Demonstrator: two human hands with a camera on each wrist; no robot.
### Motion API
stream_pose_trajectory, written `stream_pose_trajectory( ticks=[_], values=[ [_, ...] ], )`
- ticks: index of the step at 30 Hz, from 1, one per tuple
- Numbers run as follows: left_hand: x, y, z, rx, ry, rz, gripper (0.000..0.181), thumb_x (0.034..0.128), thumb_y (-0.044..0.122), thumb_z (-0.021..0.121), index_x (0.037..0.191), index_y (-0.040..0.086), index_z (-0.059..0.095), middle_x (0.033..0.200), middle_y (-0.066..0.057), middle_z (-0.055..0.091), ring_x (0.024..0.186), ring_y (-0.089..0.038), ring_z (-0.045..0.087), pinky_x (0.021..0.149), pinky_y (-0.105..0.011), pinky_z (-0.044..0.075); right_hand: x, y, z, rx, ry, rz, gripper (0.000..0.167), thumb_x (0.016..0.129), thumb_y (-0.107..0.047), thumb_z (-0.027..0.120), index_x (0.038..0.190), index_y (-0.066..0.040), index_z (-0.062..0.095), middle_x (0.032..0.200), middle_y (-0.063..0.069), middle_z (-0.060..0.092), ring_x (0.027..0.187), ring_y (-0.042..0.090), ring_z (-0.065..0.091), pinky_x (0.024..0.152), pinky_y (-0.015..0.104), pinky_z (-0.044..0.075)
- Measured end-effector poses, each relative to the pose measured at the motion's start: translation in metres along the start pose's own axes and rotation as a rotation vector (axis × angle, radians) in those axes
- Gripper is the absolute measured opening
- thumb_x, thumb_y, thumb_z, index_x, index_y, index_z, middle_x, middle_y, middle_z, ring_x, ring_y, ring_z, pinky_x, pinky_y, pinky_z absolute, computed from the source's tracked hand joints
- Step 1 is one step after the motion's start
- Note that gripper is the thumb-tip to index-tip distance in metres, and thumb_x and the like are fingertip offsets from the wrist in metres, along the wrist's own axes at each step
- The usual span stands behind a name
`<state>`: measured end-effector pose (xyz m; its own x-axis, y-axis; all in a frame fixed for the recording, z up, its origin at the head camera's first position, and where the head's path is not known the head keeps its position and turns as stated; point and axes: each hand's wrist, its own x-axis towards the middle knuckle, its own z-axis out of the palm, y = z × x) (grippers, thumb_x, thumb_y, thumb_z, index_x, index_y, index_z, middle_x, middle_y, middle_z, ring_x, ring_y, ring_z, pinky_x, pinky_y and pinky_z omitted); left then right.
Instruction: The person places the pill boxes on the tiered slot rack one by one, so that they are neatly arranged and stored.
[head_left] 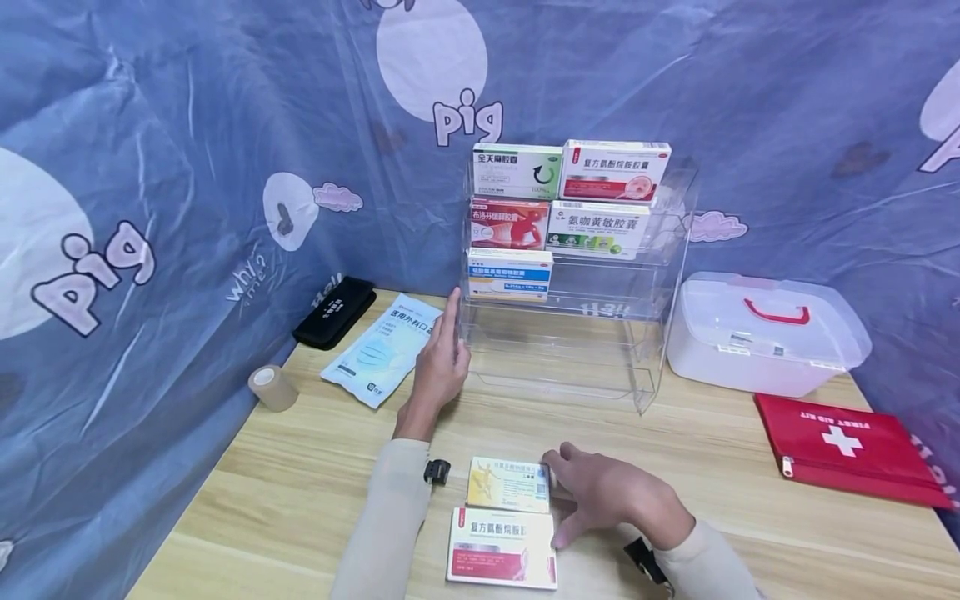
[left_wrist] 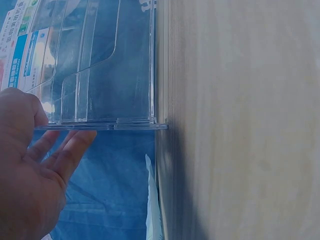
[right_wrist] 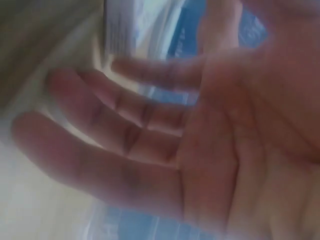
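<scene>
A clear acrylic display rack (head_left: 555, 350) stands on the table with medicine boxes on its upper tiers. My left hand (head_left: 442, 367) holds its left side panel; in the left wrist view the thumb lies on one face of the panel and the fingers (left_wrist: 75, 150) on the other. Near the front lie a yellow-and-white medicine box (head_left: 510, 485) and, just below it, a red-and-white medicine box (head_left: 502, 550). Beside their right ends is my right hand (head_left: 603, 492), its fingers spread and loosely bent. The right wrist view is blurred, with nothing seen in that palm (right_wrist: 215, 130).
Left of the rack lie a mask packet (head_left: 382, 350), a black zip case (head_left: 334, 312) and a tan bandage roll (head_left: 273, 388). To the right are a translucent box (head_left: 757, 350) with a red handle and a red first aid pouch (head_left: 862, 475). A blue cloth (head_left: 225, 100) hangs behind.
</scene>
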<state>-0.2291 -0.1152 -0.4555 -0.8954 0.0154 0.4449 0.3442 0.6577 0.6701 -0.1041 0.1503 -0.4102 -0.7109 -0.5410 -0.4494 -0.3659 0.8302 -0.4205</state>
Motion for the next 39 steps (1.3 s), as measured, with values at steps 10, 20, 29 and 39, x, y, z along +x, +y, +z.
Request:
stream_pose_trajectory(
  ticks=[10,20,29,39],
  values=[
    [0.0,-0.001,0.0,0.005,-0.007,-0.006,0.092,0.102,0.0,0.055,0.175,0.034,0.011,0.16,-0.02,0.051,0.102,-0.038,0.066,0.088,-0.054,0.061,0.006,-0.005,0.007,-0.001,0.03,-0.078,0.109,0.071,-0.037,0.098,0.164,-0.024,0.044,0.124,0.001,0.053,0.083,0.013,0.052,0.075,0.031,0.051],
    [0.0,0.0,0.001,0.005,-0.009,-0.008,0.091,0.1019,0.0,0.055,0.175,0.033,0.011,0.158,-0.021,0.052,0.104,-0.038,0.066,0.09,-0.055,0.06,0.012,0.0,0.005,0.02,0.027,-0.156,0.105,0.072,-0.029,0.097,0.164,-0.029,0.046,0.127,-0.001,0.052,0.087,0.011,0.05,0.074,0.027,0.049],
    [0.001,0.0,0.0,0.005,-0.012,-0.017,0.091,0.1025,0.001,0.055,0.175,0.034,0.01,0.16,-0.02,0.051,0.11,-0.039,0.066,0.096,-0.057,0.06,0.015,0.003,0.005,0.049,-0.018,-0.125,0.117,0.066,-0.029,0.1,0.166,-0.036,0.04,0.127,-0.001,0.052,0.088,0.011,0.054,0.079,0.032,0.055],
    [0.0,-0.001,0.001,0.001,-0.009,-0.006,0.091,0.1015,0.0,0.055,0.175,0.033,0.012,0.159,-0.021,0.052,0.11,-0.04,0.066,0.094,-0.057,0.06,0.013,0.01,0.002,0.051,-0.035,-0.056,0.104,0.069,-0.034,0.099,0.16,-0.03,0.049,0.121,-0.007,0.055,0.095,0.013,0.057,0.087,0.039,0.056]
  ],
)
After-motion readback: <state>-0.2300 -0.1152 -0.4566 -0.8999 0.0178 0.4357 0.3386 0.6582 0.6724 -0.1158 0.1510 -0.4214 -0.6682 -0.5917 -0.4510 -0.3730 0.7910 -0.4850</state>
